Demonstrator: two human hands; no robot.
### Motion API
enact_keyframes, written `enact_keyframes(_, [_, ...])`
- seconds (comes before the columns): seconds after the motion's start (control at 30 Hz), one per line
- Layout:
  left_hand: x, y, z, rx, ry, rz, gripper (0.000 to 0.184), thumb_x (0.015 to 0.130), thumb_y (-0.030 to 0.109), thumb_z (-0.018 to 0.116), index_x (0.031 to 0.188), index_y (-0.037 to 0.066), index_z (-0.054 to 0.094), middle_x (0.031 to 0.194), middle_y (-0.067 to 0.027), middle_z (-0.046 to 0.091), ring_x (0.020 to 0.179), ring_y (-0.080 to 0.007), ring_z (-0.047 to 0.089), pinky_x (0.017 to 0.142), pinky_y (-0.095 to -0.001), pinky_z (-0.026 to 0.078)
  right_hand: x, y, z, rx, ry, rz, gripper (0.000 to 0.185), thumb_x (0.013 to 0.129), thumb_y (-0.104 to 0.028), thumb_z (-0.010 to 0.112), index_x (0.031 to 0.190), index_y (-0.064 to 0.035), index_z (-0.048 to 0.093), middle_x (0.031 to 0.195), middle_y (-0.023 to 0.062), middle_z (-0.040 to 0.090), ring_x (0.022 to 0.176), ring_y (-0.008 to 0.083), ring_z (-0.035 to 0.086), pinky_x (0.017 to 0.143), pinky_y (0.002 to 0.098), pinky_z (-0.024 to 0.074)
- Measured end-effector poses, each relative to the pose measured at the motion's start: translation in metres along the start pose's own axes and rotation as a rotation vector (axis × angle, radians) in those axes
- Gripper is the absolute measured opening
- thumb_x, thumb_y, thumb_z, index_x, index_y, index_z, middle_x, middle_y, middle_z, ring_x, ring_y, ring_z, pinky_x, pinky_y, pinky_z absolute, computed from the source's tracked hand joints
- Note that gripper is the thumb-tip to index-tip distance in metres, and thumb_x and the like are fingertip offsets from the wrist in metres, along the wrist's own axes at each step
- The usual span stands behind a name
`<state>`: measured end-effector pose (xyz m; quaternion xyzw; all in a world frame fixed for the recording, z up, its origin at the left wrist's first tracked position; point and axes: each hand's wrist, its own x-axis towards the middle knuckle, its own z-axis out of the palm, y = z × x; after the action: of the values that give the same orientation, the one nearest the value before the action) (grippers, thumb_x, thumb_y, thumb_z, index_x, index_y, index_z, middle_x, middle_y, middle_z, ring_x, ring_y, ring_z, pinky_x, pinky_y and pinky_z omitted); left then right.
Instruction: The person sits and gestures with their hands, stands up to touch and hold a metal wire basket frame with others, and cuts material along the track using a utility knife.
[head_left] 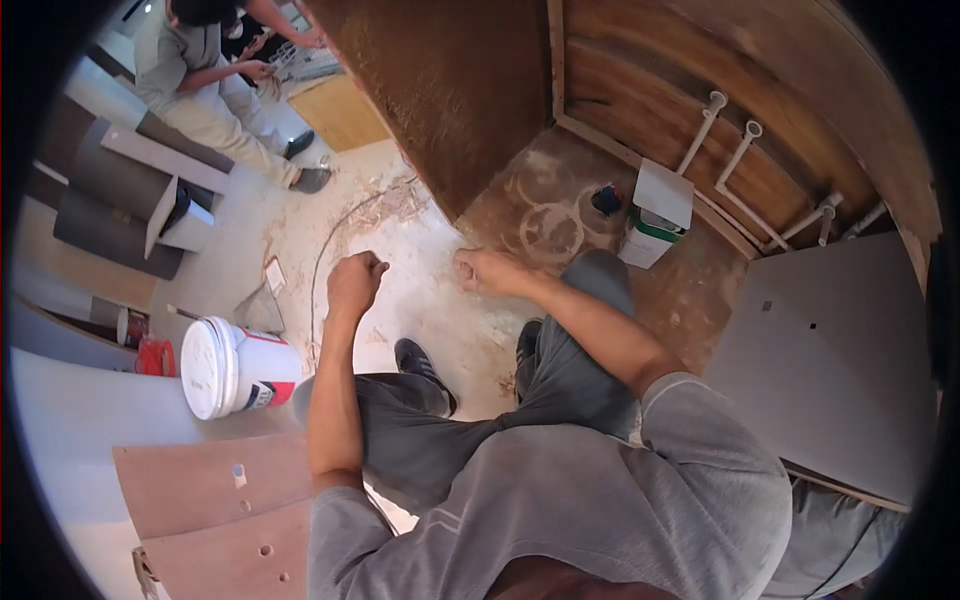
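My left hand is held out over the floor in front of me, its fingers curled and the thumb pressed against them. To the right, with a gap between them, my right hand is also closed, fingers folded in. Whatever either hand holds, if anything, is hidden or too small to make out. Below both hands lies a pale, dusty floor with my dark shoes on it. Near my right hand is the corner of a brown wooden cabinet.
A white bucket lies tilted to my left, near pinkish boards. Inside the cabinet are a white-and-green box and white pipes. A grey panel leans at right. Another person works at upper left; a cable crosses the floor.
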<state>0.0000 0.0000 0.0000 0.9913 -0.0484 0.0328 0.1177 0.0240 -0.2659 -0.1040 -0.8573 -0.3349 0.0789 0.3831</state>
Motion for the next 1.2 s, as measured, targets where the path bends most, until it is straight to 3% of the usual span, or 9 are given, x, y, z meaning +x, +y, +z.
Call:
enact_keyframes(0.17, [-0.015, 0.014, -0.007, -0.251, 0.076, -0.147, 0.033, 0.087, 0.030, 0.068, 0.075, 0.000, 0.067, 0.065, -0.0145, 0.066, 0.057, -0.0236, 0.063, 0.059, -0.0365, 0.048, -0.017, -0.003, -0.007, 0.107, 0.083, 0.044, 0.013, 0.078, -0.017, 0.071, 0.072, -0.0070, 0.064, 0.077, 0.0074, 0.070, 0.078, 0.0261, 0.068, 0.070, 0.0393, 0.0505])
enact_keyframes(0.37, [-0.013, 0.000, 0.010, -0.387, 0.018, -0.074, 0.018, 0.089, 0.016, 0.063, 0.087, -0.001, 0.069, 0.065, -0.0106, 0.066, 0.057, -0.0158, 0.062, 0.058, -0.0298, 0.049, -0.019, -0.017, -0.022, 0.030, 0.054, -0.018, 0.010, 0.078, -0.010, 0.063, 0.068, -0.0091, 0.065, 0.079, 0.0006, 0.073, 0.078, 0.0207, 0.069, 0.069, 0.0355, 0.0528])
enact_keyframes(0.57, [-0.013, 0.011, 0.009, -0.391, -0.044, -0.037, 0.018, 0.089, 0.014, 0.062, 0.095, -0.001, 0.069, 0.071, -0.0123, 0.068, 0.062, -0.0164, 0.065, 0.060, -0.0301, 0.051, -0.013, -0.009, -0.017, 0.033, 0.043, -0.085, 0.007, 0.077, -0.014, 0.067, 0.073, -0.0084, 0.068, 0.078, 0.0028, 0.073, 0.076, 0.0224, 0.069, 0.068, 0.0356, 0.0530])
enact_keyframes(0.77, [-0.013, 0.006, 0.017, -0.333, -0.098, -0.009, 0.022, 0.089, 0.016, 0.064, 0.104, 0.001, 0.069, 0.075, -0.0158, 0.069, 0.064, -0.0213, 0.066, 0.063, -0.0327, 0.051, -0.013, -0.014, -0.021, 0.158, -0.040, -0.255, 0.009, 0.079, -0.013, 0.070, 0.081, -0.0044, 0.070, 0.079, 0.0126, 0.070, 0.079, 0.0294, 0.067, 0.070, 0.0390, 0.0505])
enact_keyframes(0.97, [-0.015, 0.014, 0.014, -0.301, -0.142, 0.016, 0.025, 0.088, 0.018, 0.066, 0.106, 0.001, 0.068, 0.077, -0.0184, 0.068, 0.066, -0.0255, 0.066, 0.064, -0.0344, 0.051, -0.011, -0.007, -0.011, 0.149, 0.071, -0.245, 0.013, 0.086, -0.010, 0.062, 0.095, -0.0022, 0.068, 0.089, 0.0151, 0.069, 0.085, 0.0334, 0.064, 0.072, 0.0396, 0.0487])
enact_keyframes(1.2, [-0.019, 0.024, 0.011, -0.293, -0.181, 0.049, 0.027, 0.086, 0.017, 0.069, 0.107, 0.001, 0.068, 0.081, -0.0206, 0.069, 0.070, -0.0289, 0.067, 0.067, -0.0357, 0.051, -0.011, -0.011, -0.013, -0.015, 0.073, -0.171, 0.014, 0.086, -0.008, 0.059, 0.096, -0.0055, 0.069, 0.092, 0.0148, 0.069, 0.088, 0.0341, 0.065, 0.076, 0.0421, 0.0498])
